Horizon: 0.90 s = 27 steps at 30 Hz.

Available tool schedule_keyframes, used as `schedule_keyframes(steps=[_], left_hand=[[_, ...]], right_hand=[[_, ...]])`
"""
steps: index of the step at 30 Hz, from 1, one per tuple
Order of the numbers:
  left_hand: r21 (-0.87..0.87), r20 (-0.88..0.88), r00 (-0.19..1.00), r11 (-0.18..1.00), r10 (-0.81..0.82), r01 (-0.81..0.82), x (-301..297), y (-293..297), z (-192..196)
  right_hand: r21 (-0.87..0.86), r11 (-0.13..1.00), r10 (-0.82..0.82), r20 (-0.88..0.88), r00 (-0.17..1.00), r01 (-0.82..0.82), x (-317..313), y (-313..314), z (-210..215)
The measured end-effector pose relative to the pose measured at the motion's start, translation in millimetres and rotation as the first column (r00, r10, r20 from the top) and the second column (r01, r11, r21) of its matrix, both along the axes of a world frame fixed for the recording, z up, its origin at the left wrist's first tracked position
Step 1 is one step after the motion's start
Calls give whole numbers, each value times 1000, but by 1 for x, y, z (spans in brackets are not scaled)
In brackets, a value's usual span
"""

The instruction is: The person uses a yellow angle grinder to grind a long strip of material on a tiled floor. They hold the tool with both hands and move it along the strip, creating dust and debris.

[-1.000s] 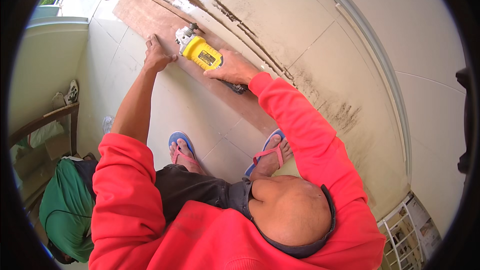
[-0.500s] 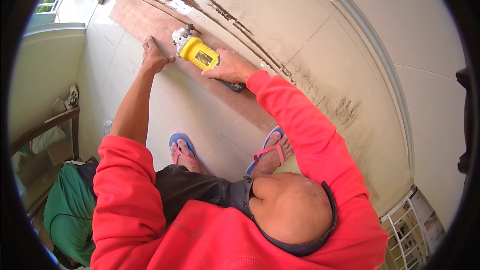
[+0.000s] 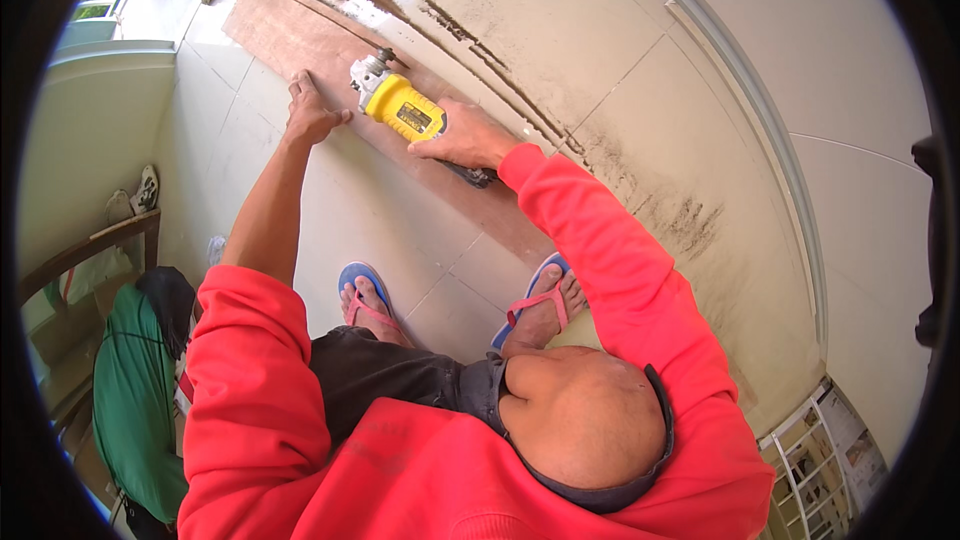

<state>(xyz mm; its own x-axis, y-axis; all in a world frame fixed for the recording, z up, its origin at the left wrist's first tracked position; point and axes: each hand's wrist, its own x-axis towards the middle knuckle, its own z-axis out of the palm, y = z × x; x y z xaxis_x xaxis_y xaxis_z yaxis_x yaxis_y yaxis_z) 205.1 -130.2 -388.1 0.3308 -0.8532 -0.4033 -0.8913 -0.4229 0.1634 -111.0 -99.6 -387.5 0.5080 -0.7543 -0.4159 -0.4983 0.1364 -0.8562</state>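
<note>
My right hand (image 3: 468, 136) is wrapped round the yellow body of an angle grinder (image 3: 408, 112). The grinder's silver head lies over a long reddish-brown board (image 3: 285, 32) on the tiled floor, and its black rear end shows below my wrist. A thin dark line runs along the board near its far edge, up to the grinder head. My left hand (image 3: 315, 112) rests at the board's near edge, left of the grinder, with thumb and fingers apart and nothing in it.
Brown dust (image 3: 480, 50) streaks the tiles beyond the board. My feet, in blue flip-flops (image 3: 365, 275), stand close to it. A wooden chair (image 3: 100, 240) and a green cloth-covered shape (image 3: 130, 400) are at left. A white rack (image 3: 805, 455) stands lower right.
The green shape at lower left has shifted and changed outline. Both hands and the grinder keep their places on the board; the whole view has moved slightly.
</note>
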Motion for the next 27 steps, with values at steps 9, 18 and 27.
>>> schedule_keyframes(steps=[9,18,27], left_hand=[[1,13,1000,1000,-9,9,2,0,-2],[-3,-14,1000,1000,11,-11,1,0,-2],[-15,-12,1000,1000,3,-3,2,0,-3]], right_hand=[[20,1000,11,-15,1000,-10,-1,1,1],[-4,1000,12,-39,999,-12,-2,2,-1],[9,1000,7,-7,1000,-7,-2,2,-3]])
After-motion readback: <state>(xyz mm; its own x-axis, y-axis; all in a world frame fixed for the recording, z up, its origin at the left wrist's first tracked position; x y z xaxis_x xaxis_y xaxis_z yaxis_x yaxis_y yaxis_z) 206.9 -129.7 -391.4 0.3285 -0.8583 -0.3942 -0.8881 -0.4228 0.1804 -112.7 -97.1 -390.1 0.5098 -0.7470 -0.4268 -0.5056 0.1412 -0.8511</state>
